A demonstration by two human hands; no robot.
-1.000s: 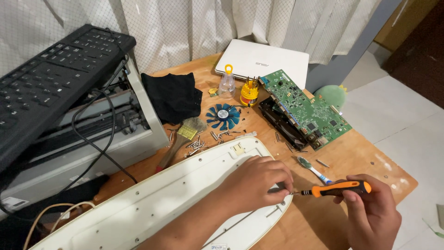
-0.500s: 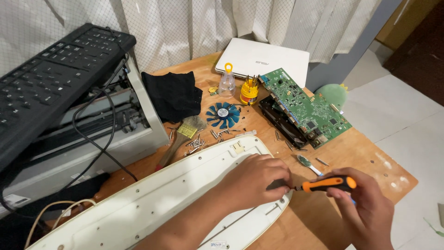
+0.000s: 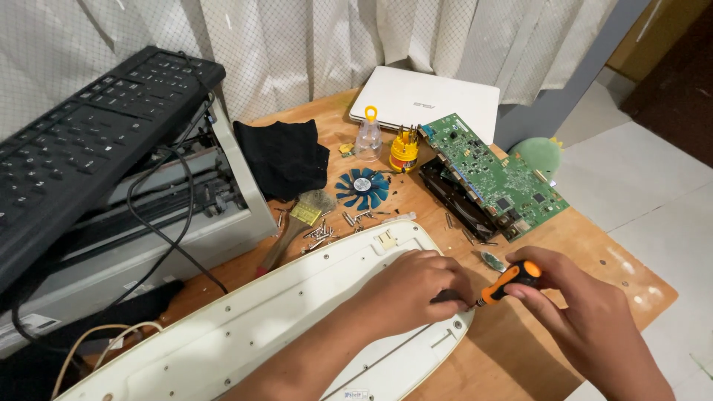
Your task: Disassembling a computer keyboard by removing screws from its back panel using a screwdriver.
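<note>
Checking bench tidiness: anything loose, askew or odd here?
Yes: small loose metal screws lie scattered unboxed on the wooden table beside the blue fan, and the green circuit board sits tilted atop a black casing.

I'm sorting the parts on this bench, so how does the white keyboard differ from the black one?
The white keyboard lies face down on the wooden table, its screw-holed back showing; the black keyboard sits keys up, tilted on a grey machine. The left hand presses on the white one while the right hand works an orange-handled screwdriver at its edge; nobody touches the black one. Both are full-length keyboards.
</note>
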